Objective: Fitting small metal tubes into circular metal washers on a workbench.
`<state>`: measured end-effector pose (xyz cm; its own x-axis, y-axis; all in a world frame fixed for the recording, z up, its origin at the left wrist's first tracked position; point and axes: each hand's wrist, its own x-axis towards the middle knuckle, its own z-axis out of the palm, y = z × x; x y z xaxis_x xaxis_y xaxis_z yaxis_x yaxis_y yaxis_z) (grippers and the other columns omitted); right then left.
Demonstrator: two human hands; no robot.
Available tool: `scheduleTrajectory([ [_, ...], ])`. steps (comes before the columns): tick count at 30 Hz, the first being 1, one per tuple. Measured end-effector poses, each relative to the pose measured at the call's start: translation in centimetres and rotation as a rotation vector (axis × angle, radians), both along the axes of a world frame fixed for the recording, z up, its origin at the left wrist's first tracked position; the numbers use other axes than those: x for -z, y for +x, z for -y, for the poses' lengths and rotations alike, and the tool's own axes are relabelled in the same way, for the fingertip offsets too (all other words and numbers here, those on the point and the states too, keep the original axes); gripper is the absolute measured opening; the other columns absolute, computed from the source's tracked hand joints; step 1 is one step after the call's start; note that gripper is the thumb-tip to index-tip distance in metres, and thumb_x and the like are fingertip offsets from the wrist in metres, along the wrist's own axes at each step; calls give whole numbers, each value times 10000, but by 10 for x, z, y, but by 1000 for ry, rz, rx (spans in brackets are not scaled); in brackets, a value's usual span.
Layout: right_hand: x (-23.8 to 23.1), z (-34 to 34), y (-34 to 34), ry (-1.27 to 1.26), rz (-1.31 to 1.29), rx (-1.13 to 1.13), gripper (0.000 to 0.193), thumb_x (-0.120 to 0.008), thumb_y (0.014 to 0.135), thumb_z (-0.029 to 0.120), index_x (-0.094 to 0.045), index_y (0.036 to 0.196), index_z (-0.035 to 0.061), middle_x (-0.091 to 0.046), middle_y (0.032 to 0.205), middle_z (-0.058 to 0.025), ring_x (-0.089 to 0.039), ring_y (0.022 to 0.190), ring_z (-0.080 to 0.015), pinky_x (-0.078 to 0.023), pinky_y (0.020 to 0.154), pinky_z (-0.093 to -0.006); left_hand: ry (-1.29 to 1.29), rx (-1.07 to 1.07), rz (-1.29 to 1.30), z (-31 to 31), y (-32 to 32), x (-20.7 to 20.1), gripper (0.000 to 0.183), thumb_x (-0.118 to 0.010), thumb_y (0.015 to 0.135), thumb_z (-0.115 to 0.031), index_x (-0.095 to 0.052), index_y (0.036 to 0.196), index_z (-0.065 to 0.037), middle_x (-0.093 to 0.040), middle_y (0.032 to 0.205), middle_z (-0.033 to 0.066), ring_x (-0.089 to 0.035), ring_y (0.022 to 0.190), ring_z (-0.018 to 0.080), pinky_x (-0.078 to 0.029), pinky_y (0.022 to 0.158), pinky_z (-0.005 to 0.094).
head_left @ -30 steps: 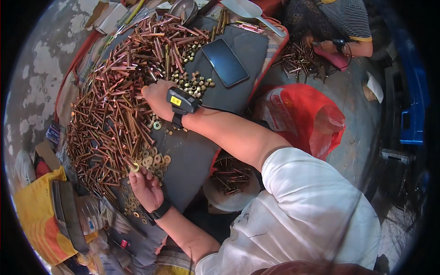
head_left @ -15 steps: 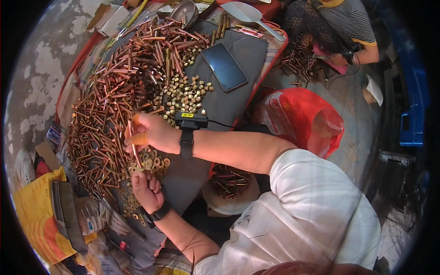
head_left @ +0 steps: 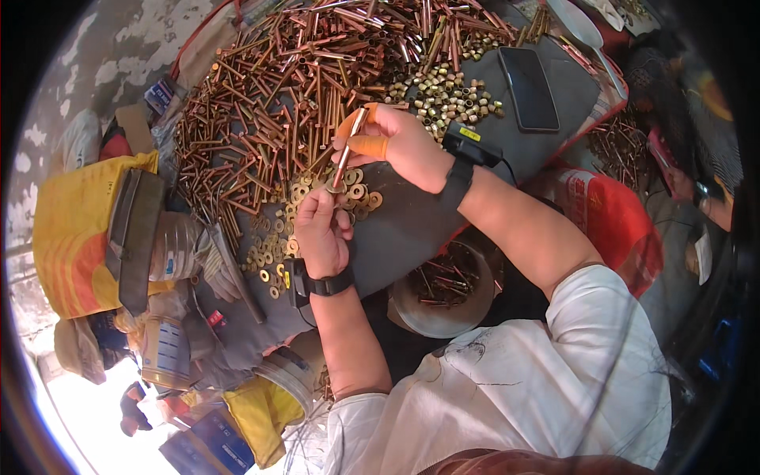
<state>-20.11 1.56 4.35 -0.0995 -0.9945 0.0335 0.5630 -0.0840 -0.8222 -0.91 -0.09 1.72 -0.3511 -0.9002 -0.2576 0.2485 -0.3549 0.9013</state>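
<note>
My right hand (head_left: 408, 149), with orange tape on its thumb and a finger, grips a slim copper-coloured bolt (head_left: 343, 169) that stands at a slant. At the bolt's lower end, the thumb and fingertips of my left hand (head_left: 323, 237) pinch a flat brass-coloured washer (head_left: 335, 188). Whether the washer is around the bolt or only against its end, I cannot tell. Loose washers (head_left: 360, 198) lie on the dark mat just behind and beside my left hand. Beyond both hands spreads a large heap of copper-coloured bolts (head_left: 261, 119). Small brass-coloured nuts (head_left: 455, 99) are piled past my right hand.
A black phone (head_left: 529, 89) lies right of the nuts, with a pale scoop (head_left: 582, 28) farther back. Below the mat's near edge is a round bucket (head_left: 405, 310) holding bolts. A red plastic bag (head_left: 613, 222) stands right, a yellow sack (head_left: 71, 229) left. Another person works far right.
The view has swung left, so the mat sits farther right in it. My left hand has come up to the bolt's lower end with a washer; my right hand still holds the bolt.
</note>
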Motion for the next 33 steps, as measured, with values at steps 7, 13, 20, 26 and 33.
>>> scheduleTrajectory([
  [7, -2, -21, 29, 80, -892, 2, 259, -670, 767, 220, -637, 935, 25, -655, 857, -134, -640, 803, -256, -480, 732, -325, -96, 151, -83, -18, -21, -17, 548, -460, 941, -423, -398, 1337, -49, -563, 915, 29, -395, 466, 52, -308, 373, 173],
  [13, -7, -4, -35, 135, -1339, 195, 206, -696, 746, 201, -683, 911, 79, -673, 785, -89, -649, 672, -194, -496, 612, -302, 84, 17, -116, -6, -4, -16, 245, -533, 938, -231, -566, 1088, -41, -333, 580, -59, -281, 413, 21, -226, 346, 169],
  [20, 6, 10, -57, 198, -1883, 235, 200, -701, 733, 246, -614, 821, 90, -636, 727, -100, -617, 704, -303, -456, 611, -418, 124, 46, -185, -5, -4, -20, 191, -537, 932, -199, -586, 971, -19, -345, 575, -61, -290, 419, 26, -213, 362, 177],
  [26, -7, 0, -29, 112, -916, 138, 162, -646, 816, 86, -623, 967, 33, -648, 771, -57, -627, 684, -127, -481, 618, -248, 84, -40, -112, -5, -2, -14, 143, -592, 895, -166, -605, 882, -24, -451, 582, -42, -395, 447, 45, -304, 384, 192],
  [33, -27, -14, 1, -67, -546, 61, 214, -633, 801, -38, -622, 1013, -16, -646, 909, -53, -615, 814, -106, -500, 751, -237, 12, 9, -57, -6, -4, -13, 110, -620, 875, -149, -592, 869, -43, -567, 696, 9, -519, 558, 73, -439, 473, 190],
])
